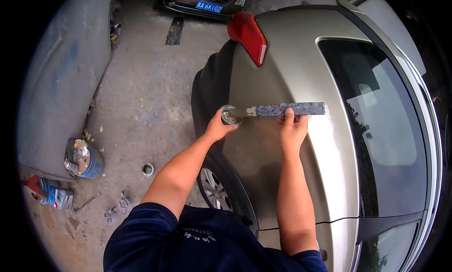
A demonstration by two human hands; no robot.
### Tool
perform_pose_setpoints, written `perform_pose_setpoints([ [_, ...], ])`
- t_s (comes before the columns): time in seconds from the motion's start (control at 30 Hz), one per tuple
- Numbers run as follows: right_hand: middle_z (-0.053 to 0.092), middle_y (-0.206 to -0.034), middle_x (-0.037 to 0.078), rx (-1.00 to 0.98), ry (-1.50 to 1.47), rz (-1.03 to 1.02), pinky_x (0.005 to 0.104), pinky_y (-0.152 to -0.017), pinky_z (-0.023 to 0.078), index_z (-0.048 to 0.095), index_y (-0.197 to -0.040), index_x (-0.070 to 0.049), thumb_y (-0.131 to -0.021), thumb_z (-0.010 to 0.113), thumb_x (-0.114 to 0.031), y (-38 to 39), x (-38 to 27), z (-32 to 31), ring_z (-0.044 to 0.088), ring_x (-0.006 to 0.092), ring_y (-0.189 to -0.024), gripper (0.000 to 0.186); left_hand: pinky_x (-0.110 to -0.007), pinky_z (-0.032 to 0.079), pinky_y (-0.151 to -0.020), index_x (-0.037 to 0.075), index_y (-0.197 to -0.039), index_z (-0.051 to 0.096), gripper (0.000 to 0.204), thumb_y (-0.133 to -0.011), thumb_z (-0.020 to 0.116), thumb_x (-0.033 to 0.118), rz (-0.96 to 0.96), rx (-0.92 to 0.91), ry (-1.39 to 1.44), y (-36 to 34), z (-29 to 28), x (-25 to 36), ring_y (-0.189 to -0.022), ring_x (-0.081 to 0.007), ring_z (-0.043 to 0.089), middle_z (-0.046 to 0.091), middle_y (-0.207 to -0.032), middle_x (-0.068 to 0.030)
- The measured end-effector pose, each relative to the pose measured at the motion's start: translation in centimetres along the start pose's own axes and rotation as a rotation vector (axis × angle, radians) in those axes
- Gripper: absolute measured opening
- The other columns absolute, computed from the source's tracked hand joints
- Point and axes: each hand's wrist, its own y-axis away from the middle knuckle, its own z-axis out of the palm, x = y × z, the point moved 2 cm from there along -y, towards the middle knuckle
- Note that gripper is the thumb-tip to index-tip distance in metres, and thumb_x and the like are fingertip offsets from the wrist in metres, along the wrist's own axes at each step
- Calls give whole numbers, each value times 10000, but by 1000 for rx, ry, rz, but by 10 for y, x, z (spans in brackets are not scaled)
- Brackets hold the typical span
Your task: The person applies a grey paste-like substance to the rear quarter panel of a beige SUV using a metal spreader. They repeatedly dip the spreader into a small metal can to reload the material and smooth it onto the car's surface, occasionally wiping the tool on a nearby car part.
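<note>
My left hand (219, 128) is closed round a small clear cup (226, 116) beside the rear corner of a beige-gold car (263, 88). In my right hand (294, 128) is a long flat stick (270, 110), its broad part speckled blue-grey, pinched with the thumb on top. The stick lies almost level, pointing left, and its narrower, smeared end reaches over the cup's opening. Whether that end touches what is in the cup, I cannot tell. Behind my hands are the car's rear side panel and black bumper (214, 81).
The car's red tail light (252, 39) juts out ahead, and its rear wheel (214, 187) is below my left forearm. A small tin (148, 169), a blue bucket (92, 166) and a grey jug (64, 198) stand on the concrete floor to the left. Another car (202, 1) is parked at the far end.
</note>
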Motion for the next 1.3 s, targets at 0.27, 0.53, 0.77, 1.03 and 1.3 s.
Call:
perform_pose_setpoints([
  [0.27, 603, -887, 81, 3, -59, 48, 295, -655, 585, 527, -1073, 26, -996, 559, -126, -17, 10, 7, 633, 143, -703, 174, -356, 425, -1054, 48, -1394, 437, 856, -680, 860, 257, -22, 10, -2, -17, -4, -17, -1233, -270, 554, 585, -1304, -155],
  [0.53, 585, -901, 78, 13, -96, 96, 302, -667, 593, 532, -1091, 29, -996, 559, -128, -21, 2, 12, 628, 148, -723, 185, -367, 429, -1053, 61, -1400, 436, 877, -661, 867, 253, 30, -10, 20, -26, -11, -23, -1246, -290, 547, 573, -1319, -164],
  [0.77, 606, -900, 66, -68, -141, 77, 286, -664, 580, 538, -1077, 19, -995, 567, -125, -19, 1, -1, 634, 137, -741, 168, -370, 435, -1048, 33, -1383, 452, 853, -659, 863, 218, 55, -40, 16, -11, -17, 3, -1241, -295, 550, 570, -1319, -176],
  [1.03, 687, -814, 56, -549, -54, -106, 271, -698, 529, 599, -976, -4, -916, 700, -124, 10, -31, 9, 647, 119, -733, 167, -363, 418, -1064, 61, -1383, 450, 844, -660, 880, 136, 166, -141, -57, 72, -38, 31, -1236, -215, 549, 581, -1311, -101],
  [1.3, 649, -739, 37, -1042, -346, -301, 233, -616, 459, 583, -959, -10, -854, 751, -95, 103, -74, 65, 572, 74, -674, 216, -363, 487, -954, 56, -1214, 547, 695, -632, 887, 225, -47, 13, -126, 239, -75, 56, -1076, -228, 631, 648, -1151, -111],
])
